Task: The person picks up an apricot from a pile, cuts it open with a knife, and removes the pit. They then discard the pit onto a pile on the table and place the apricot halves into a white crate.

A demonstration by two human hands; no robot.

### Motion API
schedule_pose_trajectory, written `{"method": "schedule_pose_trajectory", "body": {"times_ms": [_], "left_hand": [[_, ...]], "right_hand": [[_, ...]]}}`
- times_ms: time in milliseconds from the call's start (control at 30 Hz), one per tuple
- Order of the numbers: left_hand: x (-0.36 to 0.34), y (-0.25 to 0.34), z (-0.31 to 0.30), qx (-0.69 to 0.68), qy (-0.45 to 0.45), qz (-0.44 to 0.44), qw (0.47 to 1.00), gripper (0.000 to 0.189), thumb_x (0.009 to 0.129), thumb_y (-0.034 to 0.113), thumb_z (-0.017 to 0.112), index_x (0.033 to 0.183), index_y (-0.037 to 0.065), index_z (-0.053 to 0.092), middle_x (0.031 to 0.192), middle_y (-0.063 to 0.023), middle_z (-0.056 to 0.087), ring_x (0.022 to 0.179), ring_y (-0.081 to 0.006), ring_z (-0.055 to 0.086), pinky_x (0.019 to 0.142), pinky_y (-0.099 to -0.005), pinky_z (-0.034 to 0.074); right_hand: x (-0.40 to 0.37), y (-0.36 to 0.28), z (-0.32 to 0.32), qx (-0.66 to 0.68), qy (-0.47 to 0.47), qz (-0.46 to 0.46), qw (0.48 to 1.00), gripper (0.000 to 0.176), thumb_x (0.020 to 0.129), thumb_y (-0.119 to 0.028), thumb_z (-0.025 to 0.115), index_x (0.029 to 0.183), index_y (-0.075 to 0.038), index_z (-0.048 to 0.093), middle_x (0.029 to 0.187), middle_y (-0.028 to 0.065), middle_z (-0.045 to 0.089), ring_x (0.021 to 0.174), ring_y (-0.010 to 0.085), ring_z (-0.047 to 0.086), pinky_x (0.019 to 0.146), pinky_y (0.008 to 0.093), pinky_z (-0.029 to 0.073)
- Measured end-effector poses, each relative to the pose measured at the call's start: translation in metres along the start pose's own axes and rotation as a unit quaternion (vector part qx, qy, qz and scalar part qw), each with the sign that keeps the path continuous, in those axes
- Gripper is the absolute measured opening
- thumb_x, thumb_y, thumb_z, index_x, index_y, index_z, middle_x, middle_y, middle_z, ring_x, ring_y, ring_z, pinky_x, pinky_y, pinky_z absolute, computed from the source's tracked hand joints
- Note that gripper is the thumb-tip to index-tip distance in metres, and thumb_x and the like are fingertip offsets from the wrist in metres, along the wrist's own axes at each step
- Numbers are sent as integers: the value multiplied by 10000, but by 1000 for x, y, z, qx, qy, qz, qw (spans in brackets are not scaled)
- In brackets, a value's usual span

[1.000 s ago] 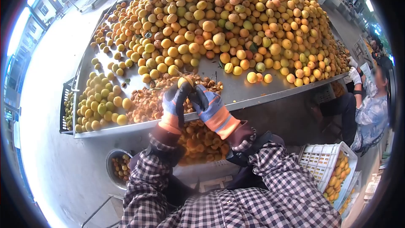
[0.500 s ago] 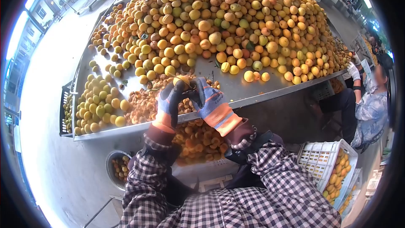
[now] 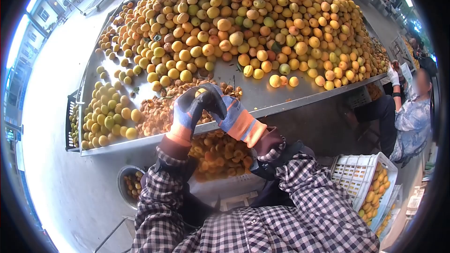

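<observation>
This looks like a fruit-processing workshop or packing shed. A broad metal table fills the middle of the frame, heaped with orange-yellow fruit. A white plastic crate of fruit stands at lower right, and a gloved co-worker sits at the table's right end. At upper left are a flat trolley and, through glare and lens distortion, what seems a windowed building.
</observation>
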State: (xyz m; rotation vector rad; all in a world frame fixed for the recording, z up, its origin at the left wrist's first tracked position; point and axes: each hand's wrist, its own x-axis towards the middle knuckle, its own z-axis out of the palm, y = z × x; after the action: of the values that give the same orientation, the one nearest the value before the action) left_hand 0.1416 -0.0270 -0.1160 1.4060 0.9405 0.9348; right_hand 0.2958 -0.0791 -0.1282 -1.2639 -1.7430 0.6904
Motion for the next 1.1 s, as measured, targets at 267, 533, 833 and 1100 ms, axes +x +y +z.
{"method": "schedule_pose_trajectory", "body": {"times_ms": [267,533,833,1100], "left_hand": [[-10,7,1,-82,-34,-2,996,292,865,221,643,1029,-20,656,774,-34,646,578,-74,531,498,-206,392],[-18,0,-1,-67,-66,20,995,398,912,285,546,1160,-24,580,872,-55,656,681,-109,618,536,-206,454],[-32,1,8,-80,-33,18,996,413,908,284,533,1181,-25,567,869,-75,663,676,-131,623,553,-236,475],[-35,3,7,-33,-27,19,999,373,901,209,490,1174,-34,563,870,-96,668,678,-143,631,574,-245,494]], "right_hand": [[-5,15,10,66,12,-3,998,436,842,-91,650,1244,3,509,1026,224,645,994,387,622,811,402,509],[-9,0,2,158,-1,-21,987,586,819,-71,657,1352,0,424,1111,232,620,1039,390,607,851,382,509],[-16,10,2,128,-20,-26,991,613,800,-47,671,1359,-10,423,1129,217,615,1051,364,609,886,364,497],[-16,-1,-2,198,-12,-30,980,524,812,-34,656,1308,-13,490,1073,189,641,978,275,643,834,335,509]]}}
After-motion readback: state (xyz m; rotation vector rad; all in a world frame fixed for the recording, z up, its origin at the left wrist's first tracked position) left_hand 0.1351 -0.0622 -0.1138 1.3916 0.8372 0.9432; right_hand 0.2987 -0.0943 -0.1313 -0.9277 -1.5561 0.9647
